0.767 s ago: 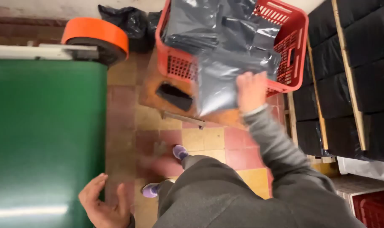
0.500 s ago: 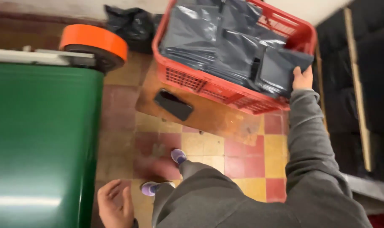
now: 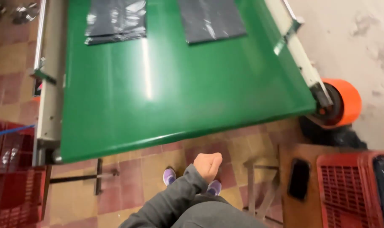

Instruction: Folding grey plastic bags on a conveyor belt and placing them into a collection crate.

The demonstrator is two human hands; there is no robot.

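The view has swung off the red crate onto the green belt (image 3: pixel 179 84), and the right hand that was reaching into the crate is out of sight. Nearest, one hand (image 3: pixel 207 164), the left by its grey sleeve (image 3: pixel 171 202), hangs curled into a loose fist with nothing in it, above two purple shoes (image 3: pixel 169 176) on the tiled floor (image 3: pixel 128 173). To the right a dark phone (image 3: pixel 299 179) lies on a wooden board (image 3: pixel 285 190), just beside the crate (image 3: pixel 348 190). Another red crate (image 3: pixel 10 185) stands at the left edge. Beyond the hand, the belt runs away; two grey bags (image 3: pixel 116 19) lie flat at its far end, well apart from the hand. An orange roller (image 3: pixel 344 101) sits at the belt's right corner.
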